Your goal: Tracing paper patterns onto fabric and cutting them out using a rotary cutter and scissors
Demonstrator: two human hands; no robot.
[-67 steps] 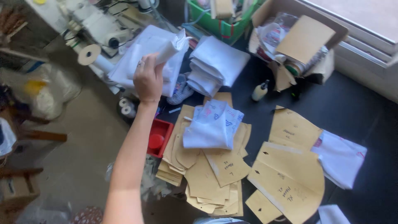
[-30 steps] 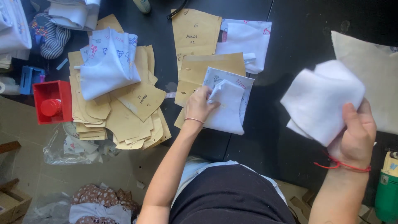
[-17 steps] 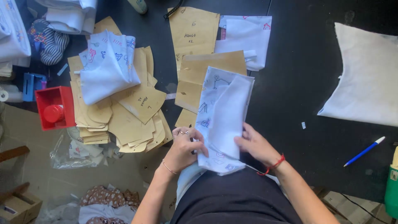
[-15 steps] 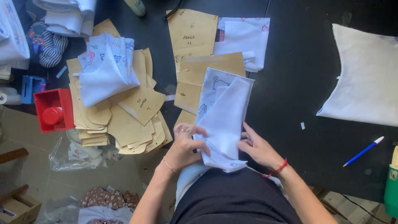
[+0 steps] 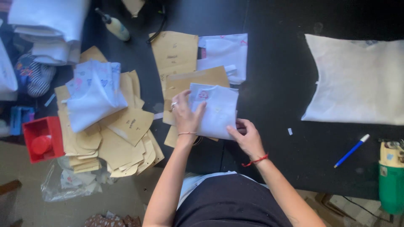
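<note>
The left hand [image 5: 186,115] lies flat, fingers spread, on a small white cloth [image 5: 216,110] with tiny coloured prints. It presses down and does not grab. The right hand [image 5: 249,138] pinches the cloth's lower right corner with its fingertips. The cloth sits near the middle of the black table [image 5: 277,75], on top of some brown paper shapes [image 5: 185,82].

At 12 o'clock from the cloth lies another white cloth [image 5: 225,54], partly over the brown paper. At 9 o'clock is a big heap of paper shapes [image 5: 126,134] with a crumpled cloth [image 5: 94,98] on it. Past the heap, at 9 o'clock, a red box [image 5: 42,138] sits at the table edge. At 3 o'clock, well apart, lies a big plain white piece [image 5: 357,80]. A blue pen [image 5: 351,150] lies at 4 o'clock, and a green can [image 5: 390,176] stands just beside it at the right edge. A small bottle [image 5: 113,26] lies at 11 o'clock.
</note>
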